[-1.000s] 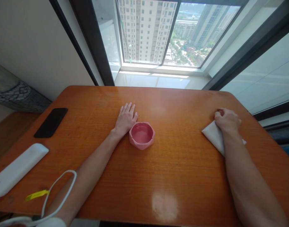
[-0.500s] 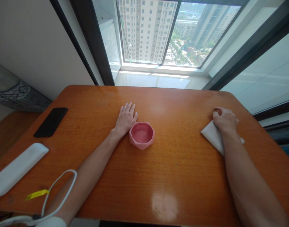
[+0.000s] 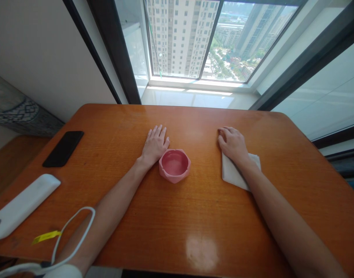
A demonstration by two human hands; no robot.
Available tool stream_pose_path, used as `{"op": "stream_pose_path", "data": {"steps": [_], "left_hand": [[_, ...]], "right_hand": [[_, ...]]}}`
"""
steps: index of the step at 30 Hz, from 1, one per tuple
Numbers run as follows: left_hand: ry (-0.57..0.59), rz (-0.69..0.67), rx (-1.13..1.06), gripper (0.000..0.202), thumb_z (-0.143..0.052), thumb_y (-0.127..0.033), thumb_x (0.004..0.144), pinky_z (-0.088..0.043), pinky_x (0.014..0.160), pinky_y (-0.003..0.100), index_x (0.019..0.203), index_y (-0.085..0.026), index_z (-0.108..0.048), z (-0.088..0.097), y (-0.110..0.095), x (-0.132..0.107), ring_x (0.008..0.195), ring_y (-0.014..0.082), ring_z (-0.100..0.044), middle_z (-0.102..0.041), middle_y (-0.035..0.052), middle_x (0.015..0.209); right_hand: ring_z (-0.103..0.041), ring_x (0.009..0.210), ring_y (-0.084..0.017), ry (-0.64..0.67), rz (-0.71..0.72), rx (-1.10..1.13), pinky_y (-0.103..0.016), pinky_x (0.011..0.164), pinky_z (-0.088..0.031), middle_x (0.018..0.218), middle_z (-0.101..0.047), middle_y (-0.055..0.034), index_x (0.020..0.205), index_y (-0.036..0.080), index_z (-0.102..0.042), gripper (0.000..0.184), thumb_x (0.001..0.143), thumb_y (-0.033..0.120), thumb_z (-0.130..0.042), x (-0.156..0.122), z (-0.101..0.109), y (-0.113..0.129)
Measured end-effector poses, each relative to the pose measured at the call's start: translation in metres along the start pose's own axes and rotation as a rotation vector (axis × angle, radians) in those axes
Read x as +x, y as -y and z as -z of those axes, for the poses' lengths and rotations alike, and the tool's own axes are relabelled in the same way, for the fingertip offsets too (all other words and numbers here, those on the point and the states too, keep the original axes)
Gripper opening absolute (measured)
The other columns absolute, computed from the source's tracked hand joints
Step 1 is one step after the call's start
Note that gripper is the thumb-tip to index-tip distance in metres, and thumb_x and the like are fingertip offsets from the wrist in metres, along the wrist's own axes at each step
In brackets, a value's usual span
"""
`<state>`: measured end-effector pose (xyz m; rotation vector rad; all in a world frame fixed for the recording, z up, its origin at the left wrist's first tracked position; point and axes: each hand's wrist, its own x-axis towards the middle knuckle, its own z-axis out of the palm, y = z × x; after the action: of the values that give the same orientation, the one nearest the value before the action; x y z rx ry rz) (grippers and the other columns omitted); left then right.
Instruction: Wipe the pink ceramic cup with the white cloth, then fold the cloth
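Observation:
My left hand (image 3: 155, 144) lies flat on the wooden table (image 3: 165, 231), fingers stretched out, holding nothing. Close by its thumb and wrist stands a pink faceted bowl (image 3: 175, 166), upright; nothing shows inside it. Over to the right, my right hand (image 3: 232, 143) presses down on a folded white cloth (image 3: 234, 175), its fingers curled at the cloth's far edge. Part of the cloth is hidden under the palm and wrist, and its near corners stick out on both sides.
A black phone (image 3: 63, 149) and a long white device (image 3: 24, 206) lie on the table's left side. A white cable (image 3: 75, 253) with a yellow tag (image 3: 46, 237) loops over my left forearm. Beyond the far edge is a window (image 3: 194, 46).
My right hand has slid the white cloth leftward across the table, closer to the pink bowl. My left hand and the bowl have stayed in place.

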<state>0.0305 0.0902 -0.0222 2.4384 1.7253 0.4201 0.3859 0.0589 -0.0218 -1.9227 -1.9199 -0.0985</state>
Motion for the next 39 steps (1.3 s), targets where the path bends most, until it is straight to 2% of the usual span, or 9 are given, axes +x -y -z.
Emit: {"op": "stream_pose_path", "data": {"steps": [6, 11, 16, 24, 28, 31, 34, 37, 39], "left_hand": [[-0.007, -0.002, -0.003, 0.064, -0.040, -0.037, 0.113, -0.028, 0.144, 0.056, 0.168, -0.006, -0.050, -0.001, 0.000, 0.000, 0.172, 0.0373, -0.037, -0.042, 0.0198, 0.181], [-0.012, -0.001, 0.001, 0.064, -0.040, -0.036, 0.113, -0.027, 0.144, 0.056, 0.168, -0.005, -0.050, -0.002, 0.001, 0.000, 0.171, 0.0376, -0.038, -0.043, 0.0197, 0.181], [-0.035, -0.008, 0.000, 0.062, -0.041, -0.037, 0.112, -0.029, 0.144, 0.055, 0.167, -0.009, -0.051, -0.004, 0.002, 0.000, 0.170, 0.0359, -0.040, -0.045, 0.0183, 0.180], [-0.001, -0.003, 0.006, 0.064, -0.039, -0.037, 0.112, -0.026, 0.145, 0.056, 0.168, -0.005, -0.050, -0.001, 0.000, 0.000, 0.172, 0.0373, -0.037, -0.042, 0.0196, 0.181], [0.003, -0.003, 0.009, 0.065, -0.039, -0.037, 0.113, -0.026, 0.145, 0.056, 0.168, -0.005, -0.049, -0.001, 0.001, 0.001, 0.172, 0.0375, -0.037, -0.041, 0.0198, 0.182], [-0.009, -0.010, 0.011, 0.064, -0.039, -0.037, 0.113, -0.027, 0.144, 0.056, 0.168, -0.006, -0.050, -0.002, 0.002, 0.001, 0.172, 0.0370, -0.037, -0.042, 0.0197, 0.181], [-0.007, -0.010, 0.011, 0.064, -0.040, -0.037, 0.113, -0.027, 0.145, 0.055, 0.168, -0.006, -0.049, -0.002, 0.002, 0.001, 0.172, 0.0367, -0.037, -0.041, 0.0195, 0.182], [0.005, -0.004, 0.010, 0.064, -0.040, -0.036, 0.113, -0.026, 0.145, 0.055, 0.169, -0.005, -0.048, -0.001, 0.001, 0.001, 0.172, 0.0371, -0.037, -0.041, 0.0198, 0.182], [0.005, -0.002, 0.012, 0.064, -0.041, -0.036, 0.113, -0.026, 0.145, 0.055, 0.169, -0.005, -0.048, 0.000, 0.000, 0.001, 0.172, 0.0371, -0.037, -0.041, 0.0197, 0.182]], "right_hand": [[-0.054, 0.154, -0.041, 0.095, 0.272, 0.103, -0.065, 0.127, -0.042, 0.156, -0.068, -0.0196, 0.149, 0.018, -0.068, 0.046, 0.111, 0.028, -0.044, -0.023, -0.006, 0.079], [-0.050, 0.159, -0.040, 0.192, 0.393, 0.147, -0.067, 0.130, -0.038, 0.162, -0.063, -0.0192, 0.154, 0.019, -0.064, 0.047, 0.111, 0.024, -0.045, -0.045, -0.001, 0.119], [-0.050, 0.158, -0.039, 0.237, 0.446, 0.192, -0.064, 0.130, -0.039, 0.164, -0.063, -0.0171, 0.155, 0.023, -0.064, 0.048, 0.109, 0.023, -0.052, -0.050, 0.001, 0.128], [-0.052, 0.157, -0.038, 0.229, 0.444, 0.223, -0.063, 0.129, -0.040, 0.161, -0.065, -0.0160, 0.152, 0.024, -0.067, 0.045, 0.110, 0.023, -0.051, -0.048, -0.001, 0.125], [-0.054, 0.156, -0.032, 0.182, 0.411, 0.334, -0.059, 0.130, -0.045, 0.162, -0.064, -0.0145, 0.148, 0.023, -0.069, 0.049, 0.107, 0.014, -0.045, -0.040, 0.004, 0.118], [-0.061, 0.150, -0.030, 0.123, 0.347, 0.409, -0.056, 0.129, -0.048, 0.159, -0.066, -0.0153, 0.147, 0.022, -0.070, 0.049, 0.106, 0.016, -0.042, -0.023, 0.013, 0.097], [-0.064, 0.145, -0.031, 0.051, 0.243, 0.358, -0.056, 0.128, -0.049, 0.154, -0.071, -0.0150, 0.143, 0.022, -0.073, 0.048, 0.107, 0.020, -0.043, -0.005, 0.017, 0.057], [-0.064, 0.145, -0.036, 0.000, 0.096, 0.170, -0.058, 0.126, -0.049, 0.153, -0.071, -0.0210, 0.140, 0.016, -0.076, 0.048, 0.107, 0.026, -0.042, 0.005, 0.013, 0.009], [-0.063, 0.146, -0.039, -0.001, 0.033, 0.057, -0.061, 0.127, -0.046, 0.156, -0.070, -0.0225, 0.143, 0.014, -0.074, 0.050, 0.108, 0.032, -0.043, 0.006, 0.007, -0.017]]}}
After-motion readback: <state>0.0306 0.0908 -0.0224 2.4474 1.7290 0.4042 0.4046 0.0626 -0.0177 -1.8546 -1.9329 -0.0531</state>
